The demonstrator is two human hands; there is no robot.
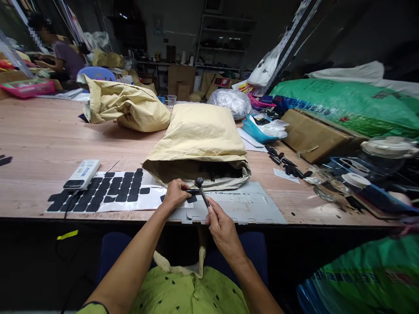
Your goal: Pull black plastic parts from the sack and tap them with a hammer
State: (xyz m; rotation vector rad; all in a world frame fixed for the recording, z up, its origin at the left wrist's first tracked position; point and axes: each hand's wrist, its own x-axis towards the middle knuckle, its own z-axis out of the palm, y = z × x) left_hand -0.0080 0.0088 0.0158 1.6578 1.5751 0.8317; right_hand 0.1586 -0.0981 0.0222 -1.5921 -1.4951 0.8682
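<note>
Tool (203,194), black and slim-shafted with a round knob on top, at the near edge of the worktop (39,144), just before the open mouth of a tan paper sack (199,135). Gripped low on the shaft by the closed fingers (211,212) of the right hand (223,226); long axis tilted, knob end up, away and slightly left, toward the left hand (175,195). Left hand just beside, fingers (182,192) closed in a pinch on a small flat black piece (193,191), lying roughly crosswise and meeting the shaft below the knob; touching or merely overlapping, hard to say. Both hands near that meeting point, the left a shade closer. Beneath them a grey sheet (248,205) flat on the worktop. To the left a white backing sheet (147,203) with rows of black pads (121,189), a white handheld device (82,174) resting at its upper corner. Dark contents inside the sack mouth, too shadowed to make out. Farther back a second crumpled sack (124,104); to the right a cardboard box (310,135), scattered small black parts (284,163) and a green woven bag (343,104). Far left, another person (63,56) at a separate spot, partly cut off. Lower end of the shaft hidden inside the right palm.
</note>
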